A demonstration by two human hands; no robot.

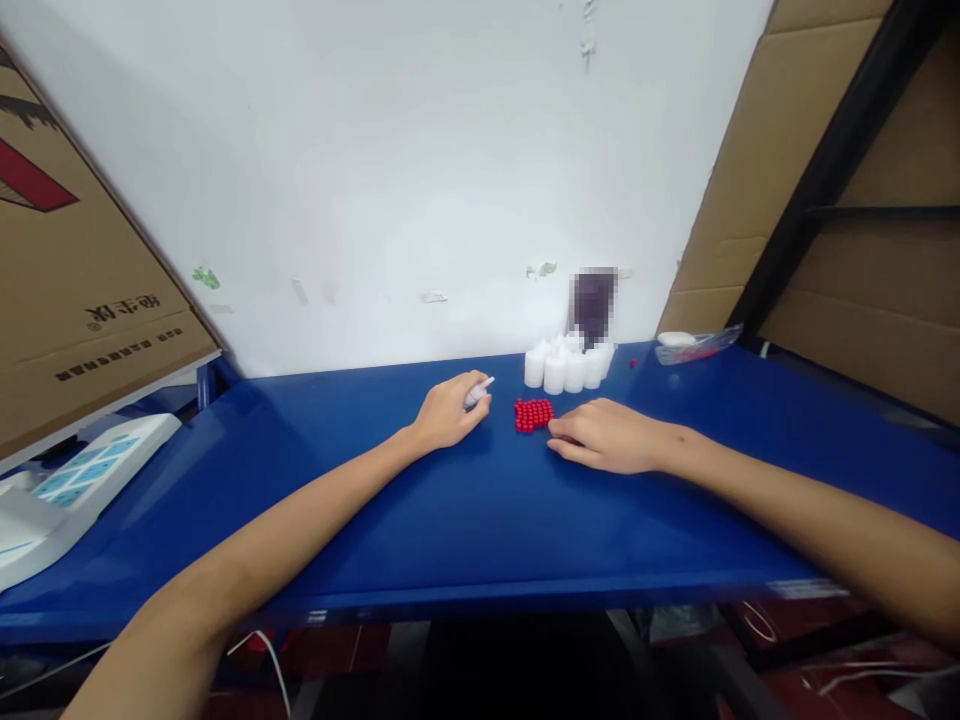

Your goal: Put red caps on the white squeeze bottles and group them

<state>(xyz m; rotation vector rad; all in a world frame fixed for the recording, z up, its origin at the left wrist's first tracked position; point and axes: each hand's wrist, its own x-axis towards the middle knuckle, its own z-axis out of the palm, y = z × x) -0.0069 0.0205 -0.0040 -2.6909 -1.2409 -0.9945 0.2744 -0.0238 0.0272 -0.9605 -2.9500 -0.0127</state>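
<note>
Left hand (450, 412): fingers clamped round a small white btl (475, 396), held tilted, nozzle pointing far & right; most of btl hidden by the hand. It's left of the red pcs (533, 414), a tight cluster of small round bits on the blue table (375, 520).

Right hand (611, 436): thumb & index tips close tog. at the right edge of that cluster; can't tell if they touch or pinch a pc. Palm down, low over tabletop.

Just beyond the cluster, a group of white btls (555, 372), upright w/ pointed nozzles, packed side by side. Dark pixelated patch (594, 305) right behind them, up against the white wall (412, 180).

Farther right: one loose red pc (633, 363), then a clear plastic bag (701, 345) w/ sth white & sth red.

Near left: white device (90, 490) w/ blue panel, at table's left end. Above it, a big cardboard box (90, 250) w/ printing. Far right: cardboard sheets (810, 100) & a black frame (825, 170).
</note>
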